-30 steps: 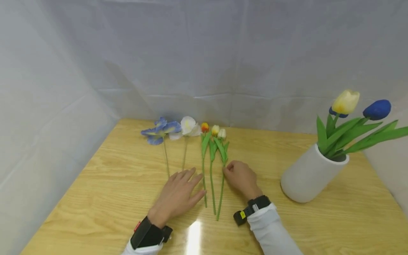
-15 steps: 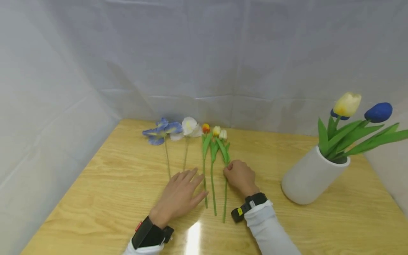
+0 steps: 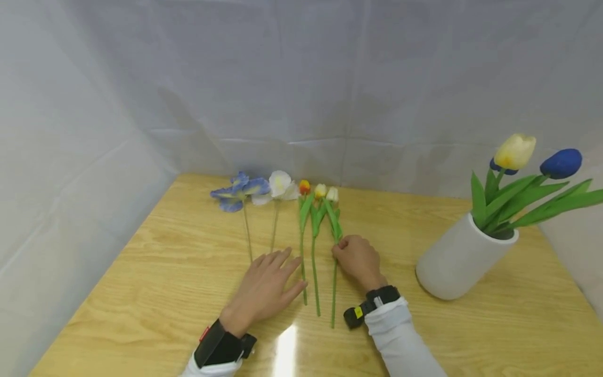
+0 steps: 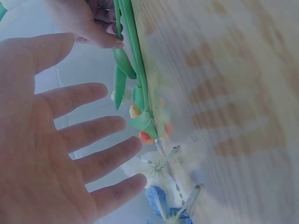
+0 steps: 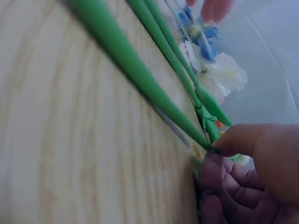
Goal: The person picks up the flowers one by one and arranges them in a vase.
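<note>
My right hand [image 3: 359, 261] pinches the green stem of a white tulip [image 3: 332, 195] between thumb and forefinger, just below its leaves. That tulip is the rightmost of three laid side by side; a yellow-white tulip [image 3: 320, 191] and an orange-red tulip [image 3: 304, 187] lie left of it. My left hand [image 3: 264, 285] is spread with straight fingers, palm facing the table, over the lower stems of a blue iris-like flower [image 3: 240, 191] and a white flower [image 3: 280, 184]. In the left wrist view its palm and fingers [image 4: 100, 156] hold nothing.
A white vase [image 3: 464, 259] stands at the right, holding a cream tulip [image 3: 515, 152], blue tulips [image 3: 561, 163] and long green leaves that spread rightward. Pale cloth [image 3: 320, 78] hangs behind and beside the wooden table [image 3: 155, 293].
My right hand has shifted slightly right with the white tulip, whose lower stem has swung right and now lies straighter, apart from the middle stem. The left hand stays put.
</note>
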Action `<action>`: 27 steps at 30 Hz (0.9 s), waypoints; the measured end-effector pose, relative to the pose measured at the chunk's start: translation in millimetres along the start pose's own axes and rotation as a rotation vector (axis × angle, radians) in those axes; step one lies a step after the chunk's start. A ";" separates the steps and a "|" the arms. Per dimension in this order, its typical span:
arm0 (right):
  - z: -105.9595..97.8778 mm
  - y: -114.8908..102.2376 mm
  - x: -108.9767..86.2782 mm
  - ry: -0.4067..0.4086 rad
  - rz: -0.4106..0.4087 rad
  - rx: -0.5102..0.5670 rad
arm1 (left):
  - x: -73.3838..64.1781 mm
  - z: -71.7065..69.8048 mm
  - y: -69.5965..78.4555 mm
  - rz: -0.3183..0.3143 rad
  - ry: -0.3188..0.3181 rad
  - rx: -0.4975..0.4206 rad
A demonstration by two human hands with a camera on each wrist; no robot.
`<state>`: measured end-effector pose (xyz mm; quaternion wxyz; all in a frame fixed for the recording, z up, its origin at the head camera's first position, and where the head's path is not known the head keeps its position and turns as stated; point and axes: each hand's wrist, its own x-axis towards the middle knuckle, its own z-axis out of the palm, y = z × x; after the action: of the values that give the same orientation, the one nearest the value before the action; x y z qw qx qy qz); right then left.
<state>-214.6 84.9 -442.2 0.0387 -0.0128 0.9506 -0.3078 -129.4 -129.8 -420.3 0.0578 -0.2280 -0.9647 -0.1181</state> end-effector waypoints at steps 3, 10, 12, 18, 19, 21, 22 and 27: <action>-3.9 0.0 -2.1 0.012 -0.001 0.029 | -0.2 -1.2 0.4 0.001 0.001 -0.003; -21.6 -5.9 -9.9 0.034 -0.012 0.126 | -0.1 -4.2 2.1 0.011 0.007 0.007; -26.6 -8.1 -12.7 0.038 -0.013 0.147 | -0.3 -5.0 2.7 0.014 0.009 0.012; -36.7 -12.3 -17.4 0.052 -0.034 0.176 | 0.1 -6.0 3.5 0.028 0.025 0.028; -37.5 -12.4 -17.6 0.052 -0.037 0.179 | 0.2 -6.0 3.7 0.029 0.024 0.029; -39.0 -12.1 -18.4 0.055 -0.044 0.179 | 0.3 -6.4 4.1 0.026 0.019 0.029; -40.0 -11.8 -19.0 0.058 -0.046 0.179 | 0.3 -6.4 4.2 0.025 0.017 0.031; -49.2 -11.4 -25.2 0.113 -0.078 0.199 | 0.7 -7.4 6.1 0.028 0.024 0.025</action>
<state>-193.5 105.6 -394.2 -0.0261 -0.0285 0.9147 -0.4023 -126.8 -126.1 -411.8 0.0737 -0.2396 -0.9620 -0.1080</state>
